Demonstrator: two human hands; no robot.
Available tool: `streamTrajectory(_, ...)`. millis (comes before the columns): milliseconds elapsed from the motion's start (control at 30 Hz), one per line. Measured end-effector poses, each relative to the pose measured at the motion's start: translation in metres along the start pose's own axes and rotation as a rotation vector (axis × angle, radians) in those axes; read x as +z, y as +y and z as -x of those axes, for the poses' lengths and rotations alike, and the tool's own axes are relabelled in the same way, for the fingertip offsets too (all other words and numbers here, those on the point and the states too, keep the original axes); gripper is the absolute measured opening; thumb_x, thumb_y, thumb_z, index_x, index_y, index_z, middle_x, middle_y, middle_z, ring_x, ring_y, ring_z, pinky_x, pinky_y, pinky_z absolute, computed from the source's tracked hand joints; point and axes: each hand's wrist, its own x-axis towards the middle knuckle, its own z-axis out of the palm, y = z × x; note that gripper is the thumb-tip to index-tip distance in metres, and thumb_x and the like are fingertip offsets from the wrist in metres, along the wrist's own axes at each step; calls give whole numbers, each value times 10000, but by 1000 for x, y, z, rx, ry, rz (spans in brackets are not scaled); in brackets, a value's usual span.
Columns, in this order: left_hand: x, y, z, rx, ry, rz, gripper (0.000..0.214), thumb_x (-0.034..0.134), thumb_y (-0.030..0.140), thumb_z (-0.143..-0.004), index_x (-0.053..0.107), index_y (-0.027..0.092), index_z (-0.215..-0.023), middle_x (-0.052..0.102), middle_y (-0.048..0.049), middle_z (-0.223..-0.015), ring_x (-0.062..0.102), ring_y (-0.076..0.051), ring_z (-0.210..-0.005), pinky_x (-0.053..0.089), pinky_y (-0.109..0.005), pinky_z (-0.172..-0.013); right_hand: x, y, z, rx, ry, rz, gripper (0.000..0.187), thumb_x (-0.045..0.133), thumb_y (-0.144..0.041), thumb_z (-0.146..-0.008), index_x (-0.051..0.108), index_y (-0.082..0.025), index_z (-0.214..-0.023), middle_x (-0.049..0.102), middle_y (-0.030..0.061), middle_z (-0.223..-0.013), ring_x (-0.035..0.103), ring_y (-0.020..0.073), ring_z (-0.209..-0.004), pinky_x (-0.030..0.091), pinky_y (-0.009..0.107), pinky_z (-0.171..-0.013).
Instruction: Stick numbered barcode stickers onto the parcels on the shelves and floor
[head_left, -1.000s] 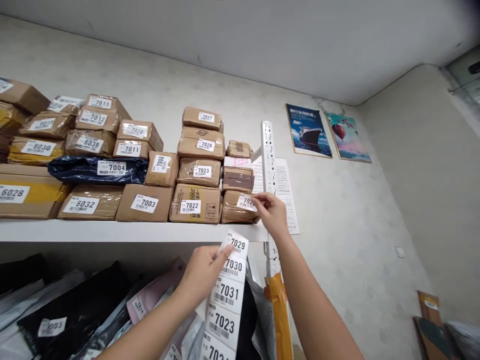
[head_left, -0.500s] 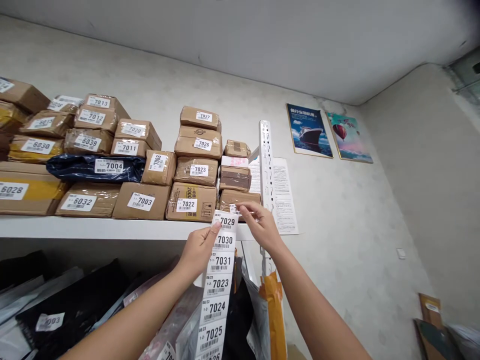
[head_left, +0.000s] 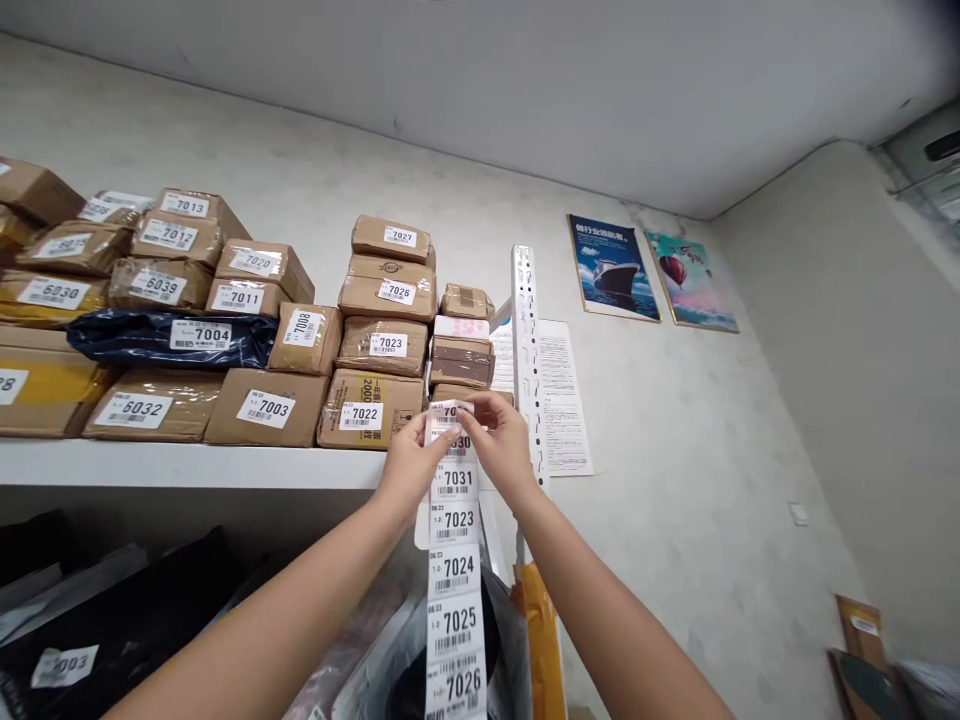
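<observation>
The right hand has been withdrawn from the lower right parcel and brought to the label strip, where the upper right corner of the top label is now pinched. The number 7029, previously legible, is now partly covered by fingers. The left thumb has been shifted down to 7030. The strip, previously slanted, is now hung nearly straight, with 7026 exposed to view.

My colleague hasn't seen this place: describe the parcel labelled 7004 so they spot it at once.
On the white shelf, find the brown box marked 6032 in the bottom row. The 7004 parcel lies right above that box: a long, low package, its shiny dark blue wrapping standing out among brown boxes.
</observation>
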Motion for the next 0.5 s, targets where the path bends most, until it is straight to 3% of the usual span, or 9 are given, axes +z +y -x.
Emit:
streamTrajectory(133, 5, 10, -17, 51, 58, 9, 424, 696, 533, -602, 627, 134, -727, 598, 0, -602, 498, -111, -511, 391, -234, -514, 1, -1, -25, 54, -6, -81, 183, 677, -351, -675, 611, -194, -743, 643, 17, -715, 581, 143, -633, 472, 280, -579)
streamTrajectory(233, 5, 12, -29, 163, 59, -40, 381, 694, 506, -617, 629, 147, -726, 590, 12, -613, 494, -108, -537, 374, -224, -524, 3, -3, -36, 49, -12, -87, 183, 700, -352, -644, 629, -191, -696, 643, 11, -672, 567, 134, -599, 468, 282, -567)
streamTrajectory(367, 6, 11, -39, 210, 206, -159, 399, 603, 556, -701, 580, 162, -640, 517, 32, -526, 397, -83, -450, 295, -216, -454, 6, -6, -50, 9, 20, -58, 160, 709, -341, -642, 657, -191, -657, 657, 18, -659, 577, 142, -603, 480, 302, -596)
streamTrajectory(500, 9, 12, -43, 157, 92, -189, 360, 699, 499, -620, 624, 170, -746, 633, -16, -671, 535, -133, -555, 393, -239, -516, 9, -3, -66, -94, 142, 84, 96, 700, -281, -665, 675, -189, -658, 681, 36, -707, 600, 155, -645, 493, 322, -662)
